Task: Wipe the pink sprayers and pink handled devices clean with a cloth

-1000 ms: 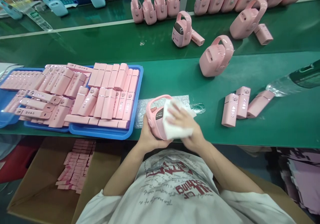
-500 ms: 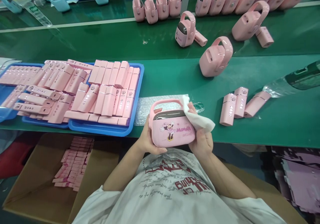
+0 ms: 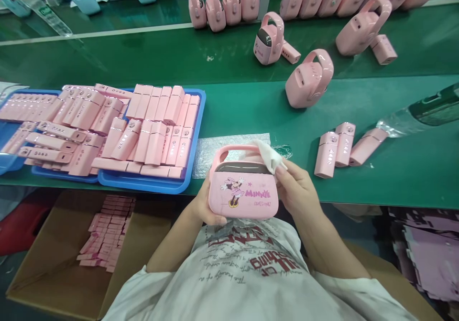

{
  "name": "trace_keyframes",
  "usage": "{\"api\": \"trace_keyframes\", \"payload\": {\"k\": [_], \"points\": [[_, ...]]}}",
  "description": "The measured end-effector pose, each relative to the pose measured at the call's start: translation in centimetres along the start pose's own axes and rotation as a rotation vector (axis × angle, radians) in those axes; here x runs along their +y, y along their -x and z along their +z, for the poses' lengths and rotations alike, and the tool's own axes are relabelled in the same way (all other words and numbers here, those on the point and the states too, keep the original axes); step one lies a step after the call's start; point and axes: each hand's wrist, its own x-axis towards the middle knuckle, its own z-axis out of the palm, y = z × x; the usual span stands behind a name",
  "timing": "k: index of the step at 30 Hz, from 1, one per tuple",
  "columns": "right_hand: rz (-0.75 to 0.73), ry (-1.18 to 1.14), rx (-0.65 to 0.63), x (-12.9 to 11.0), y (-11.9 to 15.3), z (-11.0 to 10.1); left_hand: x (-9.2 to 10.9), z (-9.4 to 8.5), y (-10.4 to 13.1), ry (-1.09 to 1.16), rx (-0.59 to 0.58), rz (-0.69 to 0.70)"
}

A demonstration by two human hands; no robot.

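A pink Minnie device point(image 3: 244, 194) with a dark strip and a loop handle is held up in front of my shirt at the table's front edge. My left hand point(image 3: 207, 205) grips its left end, thumb along the lower front. A white cloth point(image 3: 268, 156) lies against the upper right corner, by the handle's right end. My right hand point(image 3: 298, 187) pinches this cloth from the right, its fingers closed on it. Behind the device, bubble wrap point(image 3: 218, 144) lies flat on the green table point(image 3: 236, 111).
Blue trays point(image 3: 201, 115) full of pink sticks stand on the left. Three pink sticks point(image 3: 326, 155) and a clear-necked bottle point(image 3: 437, 106) lie on the right. More pink devices point(image 3: 304, 84) stand behind. An open carton point(image 3: 46, 259) is below left.
The device has moved slightly left and down and faces me more squarely. My right hand has moved up and right, and the cloth is more bunched at the corner.
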Motion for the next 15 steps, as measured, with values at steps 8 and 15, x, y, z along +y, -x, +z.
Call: {"api": "trace_keyframes", "payload": {"k": [8, 15], "points": [[0.036, 0.454, -0.46, -5.0, -3.4, -0.8, 1.7, 0.8, -0.7, 0.116, -0.167, -0.056], [0.013, 0.65, -0.422, -5.1, -5.4, -0.1, 3.5, 0.2, -2.3, 0.057, -0.075, -0.053]]}}
